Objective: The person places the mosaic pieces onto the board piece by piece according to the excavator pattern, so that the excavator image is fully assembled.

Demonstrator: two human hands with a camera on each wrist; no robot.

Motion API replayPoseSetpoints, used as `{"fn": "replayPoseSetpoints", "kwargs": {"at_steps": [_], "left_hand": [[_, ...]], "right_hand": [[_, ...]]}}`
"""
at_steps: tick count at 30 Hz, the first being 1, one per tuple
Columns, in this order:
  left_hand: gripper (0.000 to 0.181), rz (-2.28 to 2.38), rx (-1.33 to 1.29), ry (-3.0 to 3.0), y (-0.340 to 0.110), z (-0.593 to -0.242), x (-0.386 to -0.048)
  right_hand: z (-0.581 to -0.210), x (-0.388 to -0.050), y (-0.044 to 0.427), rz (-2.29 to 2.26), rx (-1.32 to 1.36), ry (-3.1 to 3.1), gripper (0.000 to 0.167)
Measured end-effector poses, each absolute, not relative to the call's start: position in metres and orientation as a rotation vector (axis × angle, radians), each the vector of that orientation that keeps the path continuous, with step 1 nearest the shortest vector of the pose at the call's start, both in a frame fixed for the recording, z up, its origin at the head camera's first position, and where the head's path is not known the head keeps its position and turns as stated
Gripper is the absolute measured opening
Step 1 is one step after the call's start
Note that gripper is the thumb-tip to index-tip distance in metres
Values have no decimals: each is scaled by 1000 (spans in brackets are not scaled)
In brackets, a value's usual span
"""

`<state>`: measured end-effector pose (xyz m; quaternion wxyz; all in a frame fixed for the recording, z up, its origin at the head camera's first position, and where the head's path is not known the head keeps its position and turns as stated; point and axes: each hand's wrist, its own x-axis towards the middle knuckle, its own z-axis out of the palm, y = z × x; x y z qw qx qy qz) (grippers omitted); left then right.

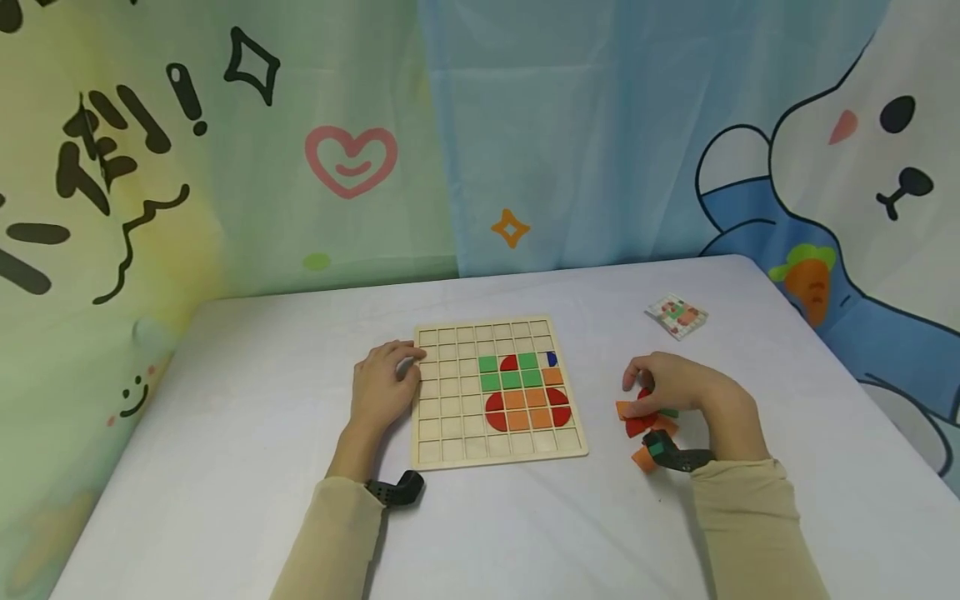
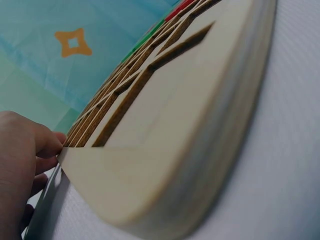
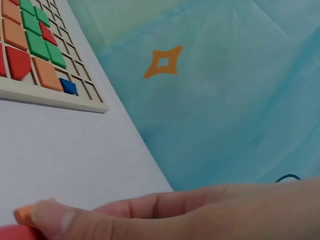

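Loosely curved left hand (image 1: 381,385) against gridded wooden board (image 1: 450,429); right hand (image 1: 678,382), thumb on flat orange tile (image 1: 622,410), pinch unclear

Looks forward and down from head height over the board (image 1: 448,408), skims it closely from the left wrist, and faces the curtain (image 3: 225,115) from the right, sharing the orange star (image 1: 501,228) throughout.
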<state>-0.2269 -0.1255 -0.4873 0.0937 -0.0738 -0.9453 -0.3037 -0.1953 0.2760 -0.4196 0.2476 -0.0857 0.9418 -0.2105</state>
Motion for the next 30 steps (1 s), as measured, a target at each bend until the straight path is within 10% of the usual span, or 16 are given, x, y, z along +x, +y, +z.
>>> {"fn": "replayPoseSetpoints", "kwargs": {"at_steps": [30], "left_hand": [[26,-910,-217,-2804,-126,-486,-226]], "right_hand": [[-451,-213,234,-738,-124,2870,32]]}}
